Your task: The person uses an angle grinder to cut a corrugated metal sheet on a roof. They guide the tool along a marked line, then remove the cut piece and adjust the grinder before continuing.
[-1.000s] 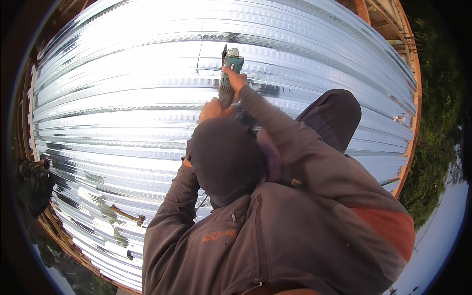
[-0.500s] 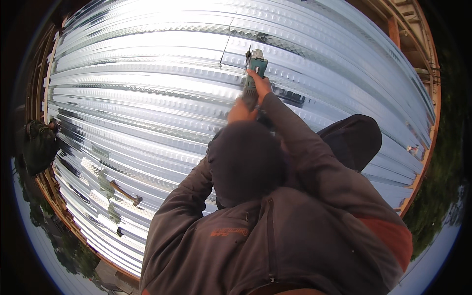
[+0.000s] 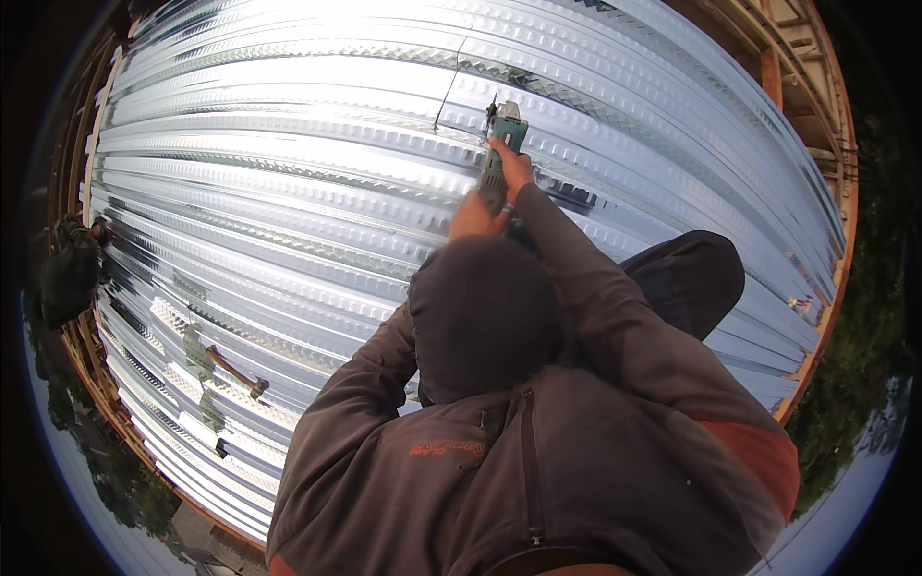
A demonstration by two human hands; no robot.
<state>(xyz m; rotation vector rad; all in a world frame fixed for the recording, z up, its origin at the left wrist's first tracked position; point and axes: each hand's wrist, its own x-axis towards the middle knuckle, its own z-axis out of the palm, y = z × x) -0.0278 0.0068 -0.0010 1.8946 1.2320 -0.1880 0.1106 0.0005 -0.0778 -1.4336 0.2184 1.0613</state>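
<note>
Both of my hands are on a teal and grey angle grinder (image 3: 508,134), held above shiny ribbed metal decking (image 3: 317,230). Closed around its rear grip is my left hand (image 3: 475,219), partly smeared. Farther forward, my right hand (image 3: 514,170) wraps the body just behind the metal head. The disc shows edge-on at the left of the head; whether it touches the sheet I cannot tell. Just left of the disc, a thin dark line (image 3: 448,94) runs across the ribs. My raised knee hides part of the decking in front of me.
A hammer (image 3: 238,372) with a wooden handle lies on the decking to the left. Another person (image 3: 72,274) is at the far left edge. Wooden framing (image 3: 771,77) borders the decking at the upper right, with trees (image 3: 869,317) beyond the right edge.
The view has shifted slightly, and the grinder with both hands appears a little farther right and lower. Both hands keep their hold on it.
</note>
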